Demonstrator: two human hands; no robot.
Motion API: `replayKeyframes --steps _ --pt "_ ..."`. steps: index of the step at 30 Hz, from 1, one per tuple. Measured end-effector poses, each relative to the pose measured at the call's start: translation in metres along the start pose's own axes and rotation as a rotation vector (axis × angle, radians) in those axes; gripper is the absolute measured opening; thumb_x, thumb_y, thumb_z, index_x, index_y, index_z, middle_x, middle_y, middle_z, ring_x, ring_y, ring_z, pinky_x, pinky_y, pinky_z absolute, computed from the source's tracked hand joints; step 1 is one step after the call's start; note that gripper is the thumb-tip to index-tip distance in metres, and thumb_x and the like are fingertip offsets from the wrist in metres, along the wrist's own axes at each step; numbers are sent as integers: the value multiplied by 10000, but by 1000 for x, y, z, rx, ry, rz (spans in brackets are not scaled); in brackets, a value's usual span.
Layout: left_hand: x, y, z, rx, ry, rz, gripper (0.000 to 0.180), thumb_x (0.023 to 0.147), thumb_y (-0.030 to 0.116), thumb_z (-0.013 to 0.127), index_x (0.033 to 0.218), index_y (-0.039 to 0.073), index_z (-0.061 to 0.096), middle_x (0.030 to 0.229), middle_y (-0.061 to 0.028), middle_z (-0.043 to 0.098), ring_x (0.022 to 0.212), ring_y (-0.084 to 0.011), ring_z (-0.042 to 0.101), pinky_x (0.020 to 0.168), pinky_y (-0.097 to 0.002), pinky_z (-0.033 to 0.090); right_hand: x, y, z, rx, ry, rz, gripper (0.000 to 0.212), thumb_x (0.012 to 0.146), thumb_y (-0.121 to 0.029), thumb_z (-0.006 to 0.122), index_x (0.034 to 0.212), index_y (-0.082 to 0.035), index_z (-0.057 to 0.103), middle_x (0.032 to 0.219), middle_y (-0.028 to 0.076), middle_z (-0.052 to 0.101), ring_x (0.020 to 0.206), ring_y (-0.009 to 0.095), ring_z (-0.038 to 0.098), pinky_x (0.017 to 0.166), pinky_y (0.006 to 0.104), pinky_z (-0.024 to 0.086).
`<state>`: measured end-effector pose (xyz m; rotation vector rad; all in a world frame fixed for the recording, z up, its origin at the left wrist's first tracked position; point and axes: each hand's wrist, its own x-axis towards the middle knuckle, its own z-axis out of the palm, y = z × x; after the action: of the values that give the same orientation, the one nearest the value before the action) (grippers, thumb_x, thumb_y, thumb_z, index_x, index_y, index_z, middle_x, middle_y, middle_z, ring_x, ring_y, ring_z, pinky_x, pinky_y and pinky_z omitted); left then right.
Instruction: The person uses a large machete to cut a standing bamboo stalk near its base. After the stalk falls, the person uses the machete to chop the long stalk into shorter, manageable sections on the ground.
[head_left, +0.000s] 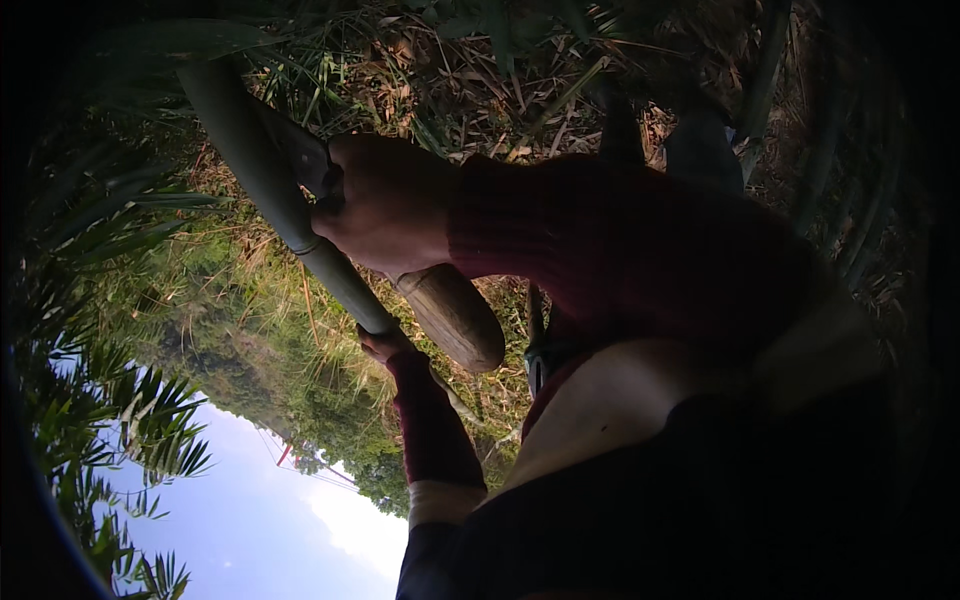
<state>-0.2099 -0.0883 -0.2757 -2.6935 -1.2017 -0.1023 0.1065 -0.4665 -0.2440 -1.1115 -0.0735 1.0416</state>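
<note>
My right hand (385, 205) is closed around a machete (455, 318) with a thick, rounded wooden handle that sticks out below my fist. Its dark blade (300, 150) lies close along a green bamboo stalk (250, 150); shade hides whether the edge touches it. The stalk slants from the upper left down to the middle, with a joint ring partway along. Lower down, my left hand (385, 345) grips the stalk near its visible end. Dark red knitted sleeves cover both my forearms.
Dry leaf litter (480, 90) and grass spread across the top. Dark bamboo leaves (130, 410) hang along the left side. A wooded hillside (240, 330) and bright sky (270, 520) appear lower left, the view being strongly tilted. More stems (840, 170) stand in shade at the right.
</note>
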Motion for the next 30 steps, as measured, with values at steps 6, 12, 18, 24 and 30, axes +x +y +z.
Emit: replayKeyframes --steps 6,12,18,24,30 --pt "23 30 -7 67 54 -78 491 841 215 756 1285 83 596 1227 -195 568 973 -314 659 679 -353 632 -3 39 33 -57 54 -154 435 924 -319 589 1114 70 540 1024 181 664 978 263 678 824 419 537" --pt "16 14 -8 -686 171 -333 528 963 435 493 1220 -7 624 1145 -196 621 993 -352 622 838 -505 529 32 18 30 -503 312 -411 355 918 -262 581 1092 48 576 927 198 685 763 269 713 709 416 583" --pt "10 13 -14 81 112 -125 361 924 343 619 1152 65 654 1080 -189 631 992 -370 624 831 -488 512 1 -22 11 -121 26 25 439 886 -253 652 1162 72 546 927 194 701 832 294 719 739 367 586" --pt "42 -19 27 87 283 195 442 803 401 795 1058 73 645 991 -143 659 922 -349 646 778 -465 527 -30 35 49 -145 168 -84 450 892 -257 641 1141 99 525 967 228 676 870 311 703 803 425 559" --pt "23 -23 11 -103 356 69 411 813 376 815 935 31 629 894 -125 646 788 -309 655 674 -410 548 -14 23 48 -21 119 -75 488 899 -231 614 1241 95 489 1039 248 677 920 306 705 833 421 563"
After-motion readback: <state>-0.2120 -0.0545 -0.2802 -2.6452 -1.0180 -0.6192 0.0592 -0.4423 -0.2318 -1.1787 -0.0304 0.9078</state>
